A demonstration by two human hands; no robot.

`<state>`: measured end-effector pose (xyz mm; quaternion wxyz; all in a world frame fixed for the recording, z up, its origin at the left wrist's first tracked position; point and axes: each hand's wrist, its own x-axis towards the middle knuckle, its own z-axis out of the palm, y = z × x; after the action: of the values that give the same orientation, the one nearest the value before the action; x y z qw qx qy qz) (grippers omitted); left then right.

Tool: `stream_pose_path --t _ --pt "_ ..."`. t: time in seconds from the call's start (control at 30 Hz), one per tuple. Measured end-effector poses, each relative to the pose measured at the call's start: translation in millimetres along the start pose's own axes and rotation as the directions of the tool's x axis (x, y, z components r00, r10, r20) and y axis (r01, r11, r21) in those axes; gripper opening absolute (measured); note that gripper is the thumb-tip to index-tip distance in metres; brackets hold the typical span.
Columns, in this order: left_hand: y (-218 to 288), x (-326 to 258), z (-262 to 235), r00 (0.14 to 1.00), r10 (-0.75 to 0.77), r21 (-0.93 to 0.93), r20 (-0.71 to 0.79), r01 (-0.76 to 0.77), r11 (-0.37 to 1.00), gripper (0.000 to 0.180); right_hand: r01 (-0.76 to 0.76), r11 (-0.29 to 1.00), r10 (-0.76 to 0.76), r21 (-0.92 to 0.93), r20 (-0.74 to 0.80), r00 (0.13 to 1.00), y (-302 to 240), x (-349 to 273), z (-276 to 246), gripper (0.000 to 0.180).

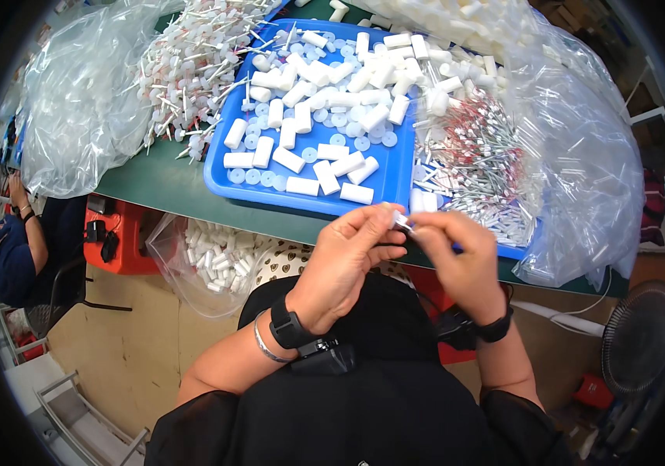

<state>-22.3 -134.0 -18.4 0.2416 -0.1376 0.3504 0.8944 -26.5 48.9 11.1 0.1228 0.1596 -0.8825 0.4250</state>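
My left hand (344, 260) and my right hand (461, 252) meet above my lap, just in front of the green table edge. Their fingertips pinch one small white and metal part (402, 223) between them; most of it is hidden by the fingers. Right behind the hands lies a blue tray (228, 182) holding several white cylinders (325, 93) and flat round white discs. A heap of thin metal pins with red and white ends (476, 167) lies to the right of the tray.
A clear bag of white stick parts (185, 70) sits at the back left. A clear bag of white cylinders (208, 260) hangs under the table. Crumpled clear plastic (581, 163) lies right. A seated person (14, 248) is at far left, a fan (639, 338) at lower right.
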Motion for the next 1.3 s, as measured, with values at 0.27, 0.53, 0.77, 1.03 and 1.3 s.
stream_pose_path --t 0.27,0.53,0.77,1.03,1.3 --pt "12.9 2.8 -9.9 0.999 0.039 -0.018 0.012 -0.039 0.999 0.036 0.452 0.750 -0.272 -0.483 0.398 0.876 50.2 54.7 -23.7 0.005" --pt "13.0 6.4 -9.1 0.998 0.043 -0.021 -0.038 -0.044 0.999 0.037 0.405 0.827 -0.248 -0.391 0.391 0.886 54.7 62.1 -20.8 0.007" --pt "21.0 6.2 -3.4 0.986 0.155 -0.044 -0.054 -0.157 0.987 0.036 0.171 0.981 -0.142 -0.086 0.273 0.951 18.6 34.7 -32.1 0.011" --pt "17.5 5.9 0.6 0.990 0.138 -0.042 -0.028 -0.139 0.989 0.033 0.250 0.961 -0.218 -0.116 0.235 0.947 9.3 26.8 -31.0 0.014" --pt "16.4 3.4 -2.2 0.988 0.147 -0.041 -0.038 -0.148 0.988 0.034 0.236 0.960 -0.201 -0.154 0.211 0.956 10.6 22.8 -30.5 0.012"
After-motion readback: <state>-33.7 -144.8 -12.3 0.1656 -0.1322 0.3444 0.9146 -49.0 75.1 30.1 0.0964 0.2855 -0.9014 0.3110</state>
